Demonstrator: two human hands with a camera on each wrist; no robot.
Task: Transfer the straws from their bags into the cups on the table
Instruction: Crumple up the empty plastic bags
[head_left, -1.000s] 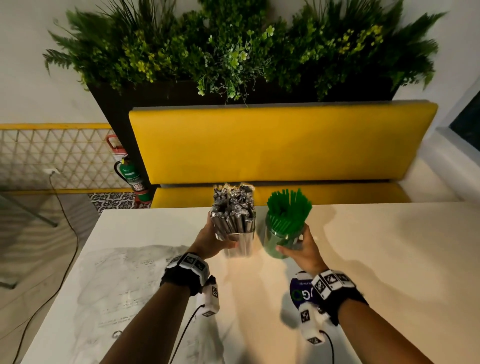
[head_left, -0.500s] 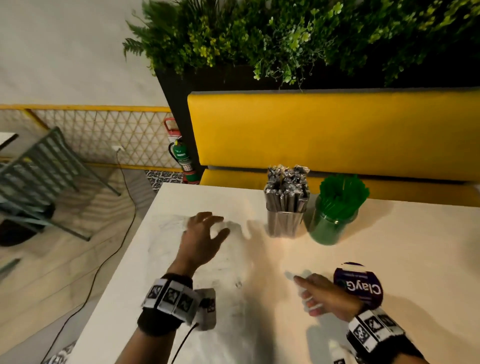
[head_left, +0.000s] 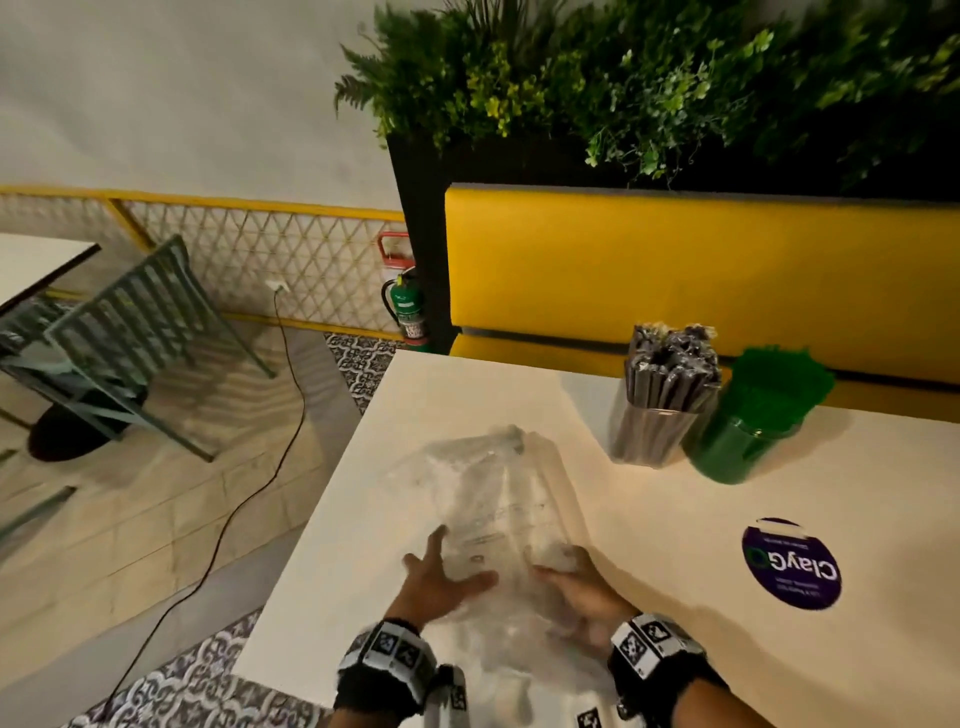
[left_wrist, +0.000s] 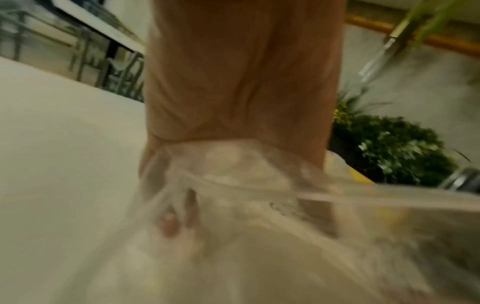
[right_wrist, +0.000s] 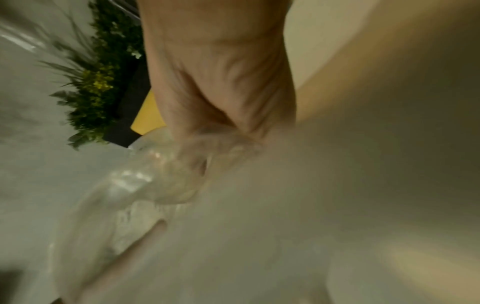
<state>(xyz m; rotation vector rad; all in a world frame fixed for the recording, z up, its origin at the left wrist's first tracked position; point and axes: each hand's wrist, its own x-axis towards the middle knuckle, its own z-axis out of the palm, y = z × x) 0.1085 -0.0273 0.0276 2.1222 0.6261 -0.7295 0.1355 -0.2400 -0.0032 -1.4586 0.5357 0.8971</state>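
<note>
An empty clear plastic bag (head_left: 493, 499) lies flat on the white table (head_left: 727, 649), near its left front corner. My left hand (head_left: 447, 561) rests on the bag's near left part with fingers spread and straight; in the left wrist view the fingers (left_wrist: 168, 224) show through the blurred plastic (left_wrist: 285, 205). My right hand (head_left: 566, 571) grips the bag's near right edge, with crumpled plastic (right_wrist: 145, 181) bunched in its curled fingers (right_wrist: 207, 144). Farther right stand a clear cup (head_left: 649, 436) packed with silver-wrapped straws and a green cup (head_left: 737, 452) full of green straws.
A round purple sticker (head_left: 792, 564) lies on the table to the right of my hands. A yellow bench (head_left: 675, 270) and a planter (head_left: 623, 93) run behind the table. To the left, the table edge drops to the floor with a cable (head_left: 249, 493) and a grey chair (head_left: 130, 338).
Both hands have left the two cups and drawn back to the near side, onto the clear bag. The right hand has taken hold of the bag. My view has swung left.
</note>
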